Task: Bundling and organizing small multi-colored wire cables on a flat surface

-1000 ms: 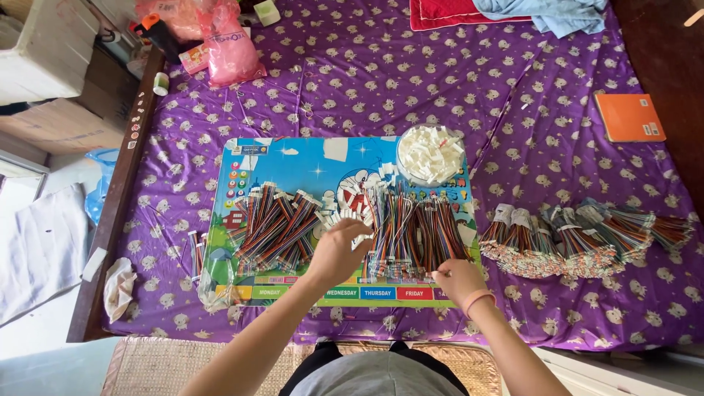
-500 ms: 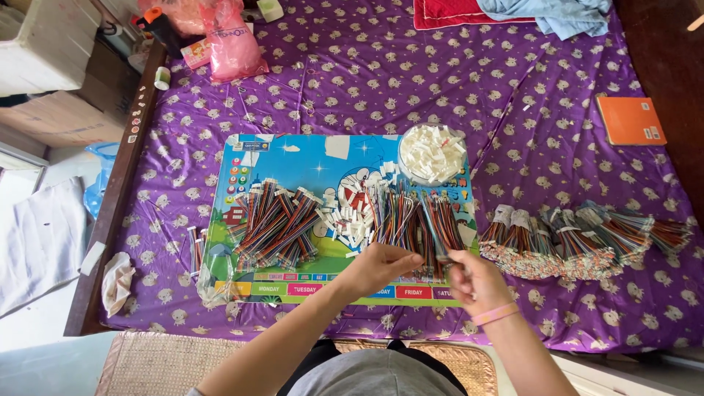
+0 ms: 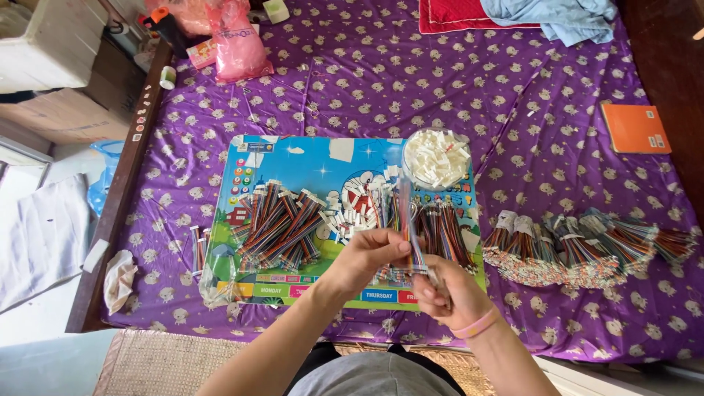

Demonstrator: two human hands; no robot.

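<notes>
We grip one multicoloured ribbon-wire bundle (image 3: 408,220) in both hands (image 3: 378,253) | finished bundles (image 3: 579,246) right of hands | unsorted wires (image 3: 282,224) left remain

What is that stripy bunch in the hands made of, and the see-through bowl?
The bunch looks like thin plastic-coated wires, judging by the glossy, many-coloured strands. The bowl looks like clear plastic, since its white pieces show through the wall, though glass cannot be ruled out.
</notes>
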